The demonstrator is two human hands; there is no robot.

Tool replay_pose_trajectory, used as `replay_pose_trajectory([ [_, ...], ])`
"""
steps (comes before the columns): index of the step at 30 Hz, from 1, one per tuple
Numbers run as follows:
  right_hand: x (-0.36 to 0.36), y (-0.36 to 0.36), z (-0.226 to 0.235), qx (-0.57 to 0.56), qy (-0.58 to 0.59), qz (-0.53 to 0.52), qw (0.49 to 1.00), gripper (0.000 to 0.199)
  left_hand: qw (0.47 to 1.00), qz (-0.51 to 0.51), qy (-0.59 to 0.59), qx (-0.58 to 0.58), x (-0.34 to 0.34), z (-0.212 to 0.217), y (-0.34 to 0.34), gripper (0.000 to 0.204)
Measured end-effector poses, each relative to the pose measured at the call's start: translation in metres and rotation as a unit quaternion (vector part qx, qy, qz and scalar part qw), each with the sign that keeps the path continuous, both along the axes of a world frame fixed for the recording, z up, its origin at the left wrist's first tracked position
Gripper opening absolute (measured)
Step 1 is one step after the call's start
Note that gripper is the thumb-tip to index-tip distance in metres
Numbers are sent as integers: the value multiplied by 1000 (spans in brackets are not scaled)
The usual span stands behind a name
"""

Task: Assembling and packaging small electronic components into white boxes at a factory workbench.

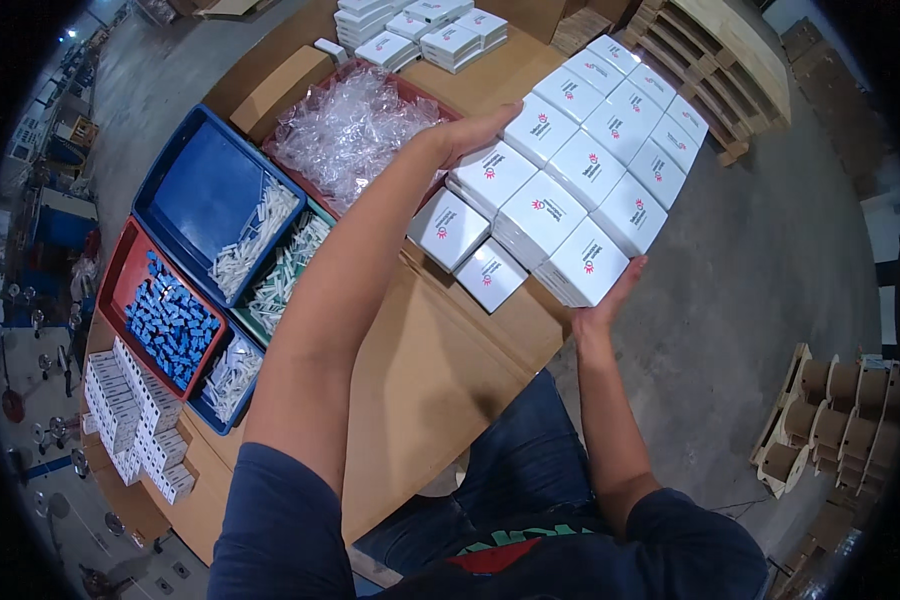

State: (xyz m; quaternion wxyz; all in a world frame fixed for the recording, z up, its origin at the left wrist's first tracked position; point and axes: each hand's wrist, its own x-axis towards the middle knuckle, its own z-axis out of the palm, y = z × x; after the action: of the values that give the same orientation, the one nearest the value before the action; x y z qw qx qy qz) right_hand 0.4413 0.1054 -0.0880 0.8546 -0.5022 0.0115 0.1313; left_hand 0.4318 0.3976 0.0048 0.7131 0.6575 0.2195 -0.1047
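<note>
Rows of stacked white cardboard boxes (600, 152), each with a small red mark on top, stand at the right end of the cardboard-covered table. My left hand (482, 132) presses against the left side of these stacks, fingers stretched along it. At their near right corner, my right hand (610, 300) grips the side, its thumb up along the edge. Both hands hold the block of boxes between them. Two lower white boxes, one larger (448, 230) and one smaller (490, 274), sit apart from my fingers at the near left of the block.
Beyond my left arm lies a red bin of clear plastic bags (355, 135). Farther left are a blue tray of white sticks (255, 235), a red tray (115, 270) of blue pieces and stacked white parts (135, 420). More white boxes (455, 45) stand at the back, near wooden pallets (715, 60).
</note>
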Motion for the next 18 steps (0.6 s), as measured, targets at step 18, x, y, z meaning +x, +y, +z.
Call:
replay_pose_trajectory([
  [18, -5, -9, -11, 8, -1, 11, 1000, 83, 999, -35, -23, 0, -14, 0, -11, 76],
])
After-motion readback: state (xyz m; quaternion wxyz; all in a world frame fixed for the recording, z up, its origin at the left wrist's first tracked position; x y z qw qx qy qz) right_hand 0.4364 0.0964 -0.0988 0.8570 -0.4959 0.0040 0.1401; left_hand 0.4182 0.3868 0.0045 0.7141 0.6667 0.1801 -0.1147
